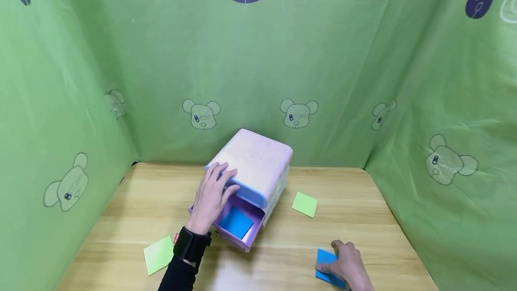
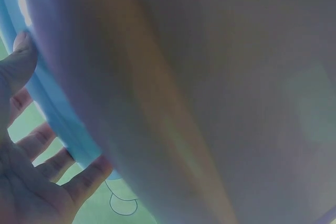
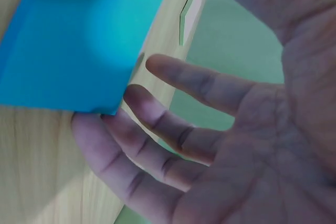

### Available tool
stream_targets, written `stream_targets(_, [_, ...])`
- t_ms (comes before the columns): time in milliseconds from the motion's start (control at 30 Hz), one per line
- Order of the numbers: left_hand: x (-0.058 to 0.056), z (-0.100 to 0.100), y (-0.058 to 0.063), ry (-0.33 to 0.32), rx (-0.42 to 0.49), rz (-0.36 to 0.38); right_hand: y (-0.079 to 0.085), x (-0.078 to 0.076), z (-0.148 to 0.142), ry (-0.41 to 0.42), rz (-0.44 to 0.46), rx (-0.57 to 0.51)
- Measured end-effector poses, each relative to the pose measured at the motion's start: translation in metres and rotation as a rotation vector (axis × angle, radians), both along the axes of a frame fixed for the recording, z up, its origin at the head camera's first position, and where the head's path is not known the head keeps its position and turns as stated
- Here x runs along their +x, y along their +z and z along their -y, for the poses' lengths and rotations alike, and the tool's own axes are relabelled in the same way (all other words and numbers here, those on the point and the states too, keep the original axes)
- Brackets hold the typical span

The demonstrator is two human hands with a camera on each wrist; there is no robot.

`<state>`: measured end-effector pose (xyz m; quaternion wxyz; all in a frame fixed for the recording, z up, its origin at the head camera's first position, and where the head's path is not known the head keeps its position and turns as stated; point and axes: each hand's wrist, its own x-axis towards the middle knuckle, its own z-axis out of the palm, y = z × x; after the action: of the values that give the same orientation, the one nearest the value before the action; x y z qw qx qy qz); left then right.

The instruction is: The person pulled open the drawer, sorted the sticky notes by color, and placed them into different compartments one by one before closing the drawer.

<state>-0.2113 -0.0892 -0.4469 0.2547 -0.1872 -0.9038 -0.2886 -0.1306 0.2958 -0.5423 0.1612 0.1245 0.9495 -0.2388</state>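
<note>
A small pastel drawer box [image 1: 258,156] with a pinkish top and blue front edge stands on the table, its lower purple drawer [image 1: 255,233] pulled out. Inside the drawer lies a blue sticky-note pad [image 1: 237,222]. My left hand [image 1: 210,199] rests on the box's front left top edge with fingers spread; in the left wrist view its thumb [image 2: 22,59] touches the blue rim. At the front right, my right hand [image 1: 346,263] holds another blue sticky-note pad [image 3: 79,45] between thumb and fingertips at its edges. The thumb tip is outside the right wrist view.
A light green sticky-note pad [image 1: 304,204] lies right of the box. Another green pad [image 1: 158,255] is at the front left, beside the left forearm. Green printed cloth [image 1: 250,66] walls in the wooden table [image 1: 161,192] at the back and both sides.
</note>
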Motion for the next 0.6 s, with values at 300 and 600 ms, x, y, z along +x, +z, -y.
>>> stream_targets(300, [0.001, 0.0, 0.001, 0.001, 0.009, 0.024, -0.008, -0.005, -0.006, -0.019, -0.002, 0.007])
stream_targets(600, [0.001, 0.0, -0.001, 0.0, 0.01, 0.01, -0.012, -0.005, -0.004, -0.101, 0.057, -0.015])
